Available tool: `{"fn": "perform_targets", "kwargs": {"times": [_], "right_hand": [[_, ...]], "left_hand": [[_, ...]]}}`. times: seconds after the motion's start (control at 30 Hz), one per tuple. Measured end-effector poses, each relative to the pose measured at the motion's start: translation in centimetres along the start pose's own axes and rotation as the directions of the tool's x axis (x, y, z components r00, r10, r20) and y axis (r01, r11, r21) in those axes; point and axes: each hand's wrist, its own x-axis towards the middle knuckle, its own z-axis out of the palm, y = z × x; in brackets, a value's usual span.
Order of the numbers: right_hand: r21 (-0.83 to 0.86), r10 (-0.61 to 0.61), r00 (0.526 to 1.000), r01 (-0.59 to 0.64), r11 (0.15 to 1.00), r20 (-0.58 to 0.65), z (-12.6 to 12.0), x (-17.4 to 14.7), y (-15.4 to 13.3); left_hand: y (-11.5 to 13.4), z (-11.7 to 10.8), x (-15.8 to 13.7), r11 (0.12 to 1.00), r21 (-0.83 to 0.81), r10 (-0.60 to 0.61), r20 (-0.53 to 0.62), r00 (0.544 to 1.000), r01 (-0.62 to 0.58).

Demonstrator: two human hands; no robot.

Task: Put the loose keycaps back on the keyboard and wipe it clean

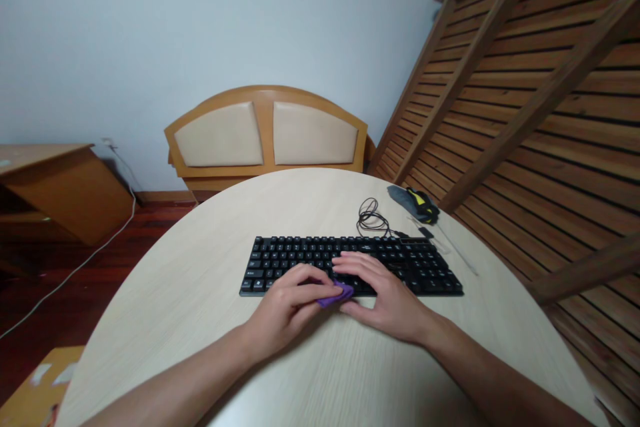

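Observation:
A black keyboard lies flat on the pale round table, its long side facing me. My left hand pinches a folded purple cloth against the keyboard's front edge, near the space bar. Just to the right, my right hand rests over the keys with its fingers spread, and its thumb is on the front edge side, close to the cloth. Both hands cover part of the middle keys.
Behind the keyboard lies its coiled black cable. At the back right are a grey cloth, a black and yellow item and a thin white stick. Wooden slats lean along the right; a headboard stands behind.

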Motion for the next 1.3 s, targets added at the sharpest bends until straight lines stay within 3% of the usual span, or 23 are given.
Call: {"fn": "perform_targets", "kwargs": {"times": [0.1, 0.2, 0.27, 0.33, 0.4, 0.6, 0.77, 1.03, 1.3], "right_hand": [[0.156, 0.035, 0.994, -0.019, 0.988, -0.101, 0.4, 0.2, -0.9], [0.226, 0.195, 0.946, -0.137, 0.965, -0.258, -0.2, 0.2, -0.5], [0.193, 0.3, 0.878, -0.243, 0.951, -0.372, -0.8, 0.1, 0.4], [0.107, 0.332, 0.82, -0.32, 0.941, -0.466, -1.3, 0.2, 1.4], [-0.014, 0.298, 0.808, -0.354, 0.935, -0.509, -1.5, 0.6, 2.3], [-0.377, 0.184, 0.913, -0.325, 0.867, -0.364, -0.3, 2.5, 3.1], [-0.379, 0.188, 0.963, -0.249, 0.891, -0.193, 0.6, 3.2, 3.0], [-0.39, 0.153, 0.987, -0.157, 0.907, -0.042, 0.8, 1.9, 1.4], [-0.506, -0.03, 0.996, 0.069, 0.86, 0.085, 1.5, -0.4, -0.3]], "left_hand": [[-0.1, 0.3, -0.1, 0.997, -0.019, -0.069, -0.029, 0.997, 0.068], [-0.8, 0.4, -0.2, 0.979, 0.186, -0.084, 0.004, 0.996, 0.082], [-1.3, 0.5, -0.4, 0.931, 0.361, -0.085, 0.071, 0.994, 0.054], [-1.7, 0.8, -0.5, 0.878, 0.479, -0.096, 0.126, 0.987, 0.024], [-1.9, 1.3, -0.6, 0.845, 0.535, -0.114, 0.141, 0.983, 0.021], [-2.1, 2.0, -0.5, 0.846, 0.532, -0.118, 0.123, 0.985, 0.035], [-1.9, 2.1, -0.6, 0.832, 0.549, -0.156, 0.092, 0.983, 0.081], [-2.0, 2.3, -0.5, 0.828, 0.551, -0.184, 0.095, 0.978, 0.103], [-2.0, 2.2, -0.5, 0.822, 0.558, -0.204, 0.108, 0.973, 0.11]]}}
